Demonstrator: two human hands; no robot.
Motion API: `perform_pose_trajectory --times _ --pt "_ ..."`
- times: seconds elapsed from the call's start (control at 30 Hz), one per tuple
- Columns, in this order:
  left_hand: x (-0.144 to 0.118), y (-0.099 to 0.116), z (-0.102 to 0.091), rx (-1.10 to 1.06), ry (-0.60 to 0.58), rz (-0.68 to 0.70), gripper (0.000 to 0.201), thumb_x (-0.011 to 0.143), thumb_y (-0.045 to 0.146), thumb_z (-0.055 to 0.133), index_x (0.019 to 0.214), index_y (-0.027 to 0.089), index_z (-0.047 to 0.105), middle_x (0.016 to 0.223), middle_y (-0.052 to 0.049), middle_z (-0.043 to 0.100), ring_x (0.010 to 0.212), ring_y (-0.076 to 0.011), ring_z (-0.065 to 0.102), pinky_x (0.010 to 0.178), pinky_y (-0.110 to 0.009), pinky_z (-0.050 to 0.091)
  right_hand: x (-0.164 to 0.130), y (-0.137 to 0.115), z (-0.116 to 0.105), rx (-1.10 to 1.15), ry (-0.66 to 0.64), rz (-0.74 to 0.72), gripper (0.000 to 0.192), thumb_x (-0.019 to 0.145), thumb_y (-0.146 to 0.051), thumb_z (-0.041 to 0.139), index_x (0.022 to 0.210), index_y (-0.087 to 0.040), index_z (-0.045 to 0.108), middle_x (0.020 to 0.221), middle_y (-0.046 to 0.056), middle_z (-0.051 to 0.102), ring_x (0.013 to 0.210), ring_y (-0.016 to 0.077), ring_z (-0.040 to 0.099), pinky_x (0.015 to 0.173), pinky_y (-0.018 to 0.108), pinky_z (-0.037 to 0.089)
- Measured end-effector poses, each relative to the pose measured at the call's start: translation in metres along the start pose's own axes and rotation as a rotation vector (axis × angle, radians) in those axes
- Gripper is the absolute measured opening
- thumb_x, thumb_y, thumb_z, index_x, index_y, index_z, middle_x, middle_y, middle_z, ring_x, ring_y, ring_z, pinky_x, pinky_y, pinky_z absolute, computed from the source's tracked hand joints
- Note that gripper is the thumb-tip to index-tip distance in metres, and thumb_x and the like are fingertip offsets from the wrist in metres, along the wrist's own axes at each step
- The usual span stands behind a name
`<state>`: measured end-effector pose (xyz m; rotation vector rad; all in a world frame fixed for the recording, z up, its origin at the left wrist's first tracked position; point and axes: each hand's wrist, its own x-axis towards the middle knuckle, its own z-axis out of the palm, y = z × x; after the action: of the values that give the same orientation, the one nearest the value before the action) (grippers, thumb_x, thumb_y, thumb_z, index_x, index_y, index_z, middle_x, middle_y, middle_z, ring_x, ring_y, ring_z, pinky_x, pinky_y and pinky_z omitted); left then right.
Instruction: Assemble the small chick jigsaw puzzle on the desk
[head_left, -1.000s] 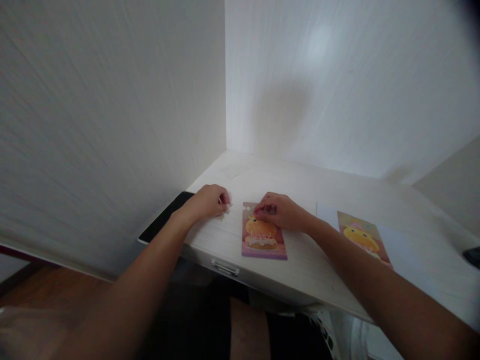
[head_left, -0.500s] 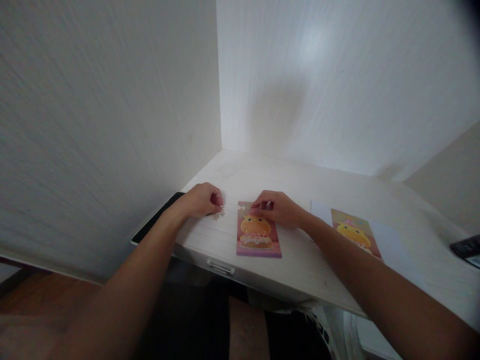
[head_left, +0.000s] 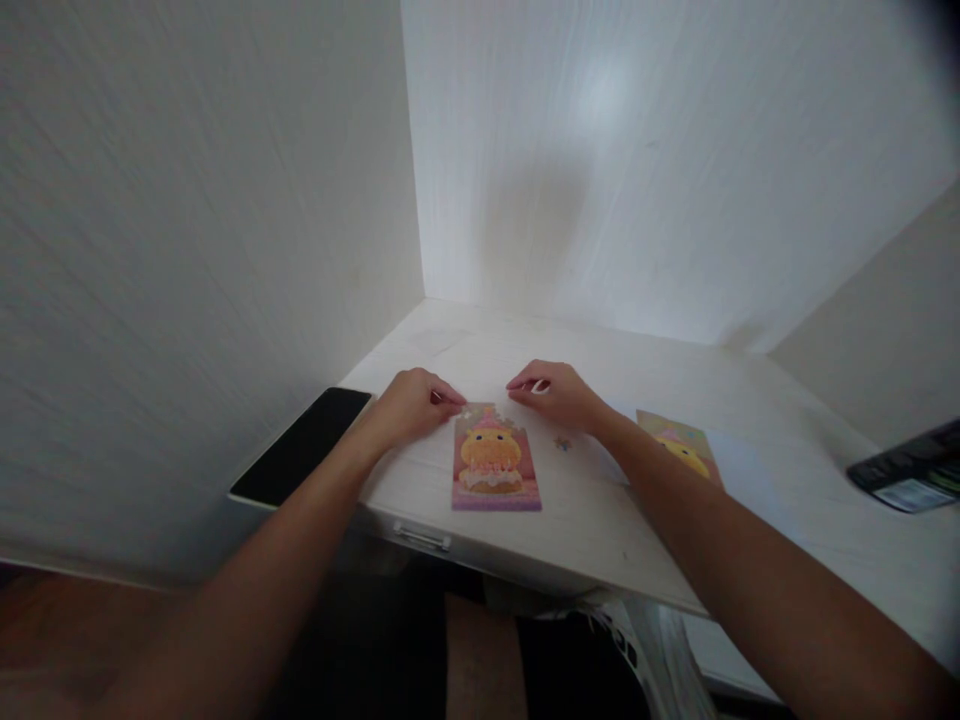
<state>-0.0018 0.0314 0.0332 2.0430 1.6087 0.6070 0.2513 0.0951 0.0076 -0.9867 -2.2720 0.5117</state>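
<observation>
A jigsaw puzzle (head_left: 491, 470), showing a yellow cartoon figure above a cake, lies flat near the table's front edge. Its upper edge is uneven, with gaps at the top right. At its upper left corner, my left hand (head_left: 420, 402) is closed in a pinch on a small pale puzzle piece (head_left: 464, 411), partly covered by the fingertips. Just beyond the top right of the puzzle is my right hand (head_left: 553, 392), thumb and forefinger slightly apart with nothing visible between them. A loose puzzle piece (head_left: 562, 443) lies below that hand, right of the puzzle.
A reference picture (head_left: 679, 445) of the same figure lies on white paper (head_left: 750, 480), partly behind my right forearm. A black-screened tablet (head_left: 304, 445) rests along the left wall. At the far right is a dark labelled object (head_left: 911, 470). Pale panels enclose the white table (head_left: 600, 540).
My left hand has gone from the loose pieces to the puzzle's upper left corner. My right hand has come off the puzzle, up and right, and a loose piece now shows. The view has shifted.
</observation>
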Motion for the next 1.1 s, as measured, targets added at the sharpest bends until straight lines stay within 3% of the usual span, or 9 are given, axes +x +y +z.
perform_pose_trajectory --times 0.13,0.23,0.43,0.6,0.77,0.9,1.1 --pt "0.001 0.0 0.006 0.037 -0.017 0.044 0.021 0.082 0.021 0.063 0.096 0.018 0.079 0.088 -0.007 0.077 0.074 -0.0177 0.067 0.067 -0.028 0.05 -0.001 -0.018 0.007 -0.135 -0.188 -0.141 0.022 0.084 -0.039 0.068 0.097 -0.024 0.078 0.102 0.008 0.071 0.095 0.0198 0.062 0.087 0.034 0.046" --pt "0.003 -0.004 0.009 0.081 -0.02 0.073 0.022 0.085 0.023 0.062 0.099 0.018 0.078 0.09 -0.007 0.077 0.076 -0.0177 0.067 0.07 -0.029 0.049 -0.002 -0.022 0.012 -0.194 -0.265 -0.157 0.028 0.086 -0.045 0.066 0.106 -0.029 0.077 0.109 0.008 0.068 0.099 0.022 0.06 0.09 0.037 0.044" --pt "0.003 -0.005 0.01 0.252 -0.03 0.177 0.024 0.088 0.026 0.057 0.099 0.021 0.078 0.093 -0.008 0.073 0.081 -0.0194 0.064 0.073 -0.03 0.046 -0.003 -0.019 0.015 -0.189 -0.267 -0.134 0.033 0.087 -0.05 0.064 0.109 -0.029 0.076 0.113 0.008 0.065 0.1 0.0217 0.059 0.089 0.036 0.043" --pt "-0.019 0.017 0.011 0.409 -0.048 0.266 0.028 0.091 0.024 0.049 0.099 0.018 0.075 0.097 -0.012 0.065 0.089 -0.0236 0.059 0.083 -0.036 0.044 -0.002 -0.019 0.014 -0.194 -0.27 -0.155 0.031 0.088 -0.048 0.064 0.108 -0.029 0.077 0.113 0.008 0.066 0.097 0.0201 0.059 0.087 0.034 0.044" --pt "-0.04 0.035 0.024 0.767 -0.014 0.303 0.034 0.087 0.023 0.05 0.117 0.011 0.063 0.113 -0.019 0.059 0.103 -0.0332 0.051 0.083 -0.044 0.043 0.0 -0.019 0.014 -0.24 -0.275 -0.172 0.034 0.087 -0.051 0.063 0.11 -0.03 0.076 0.112 0.008 0.066 0.101 0.0215 0.059 0.091 0.036 0.043" --pt "-0.038 0.029 0.024 0.733 -0.016 0.324 0.038 0.096 0.03 0.038 0.121 0.012 0.059 0.12 -0.019 0.055 0.107 -0.0316 0.05 0.087 -0.044 0.043 0.001 -0.018 0.014 -0.243 -0.263 -0.171 0.033 0.087 -0.052 0.063 0.109 -0.03 0.076 0.113 0.008 0.066 0.1 0.0218 0.059 0.09 0.036 0.044" --pt "-0.025 0.01 0.005 0.547 -0.131 0.415 0.038 0.1 0.031 0.033 0.115 0.018 0.065 0.114 -0.011 0.056 0.104 -0.0232 0.053 0.096 -0.037 0.041 0.0 -0.021 0.013 -0.23 -0.27 -0.163 0.033 0.088 -0.051 0.063 0.109 -0.028 0.076 0.113 0.009 0.066 0.101 0.0217 0.059 0.09 0.036 0.044"
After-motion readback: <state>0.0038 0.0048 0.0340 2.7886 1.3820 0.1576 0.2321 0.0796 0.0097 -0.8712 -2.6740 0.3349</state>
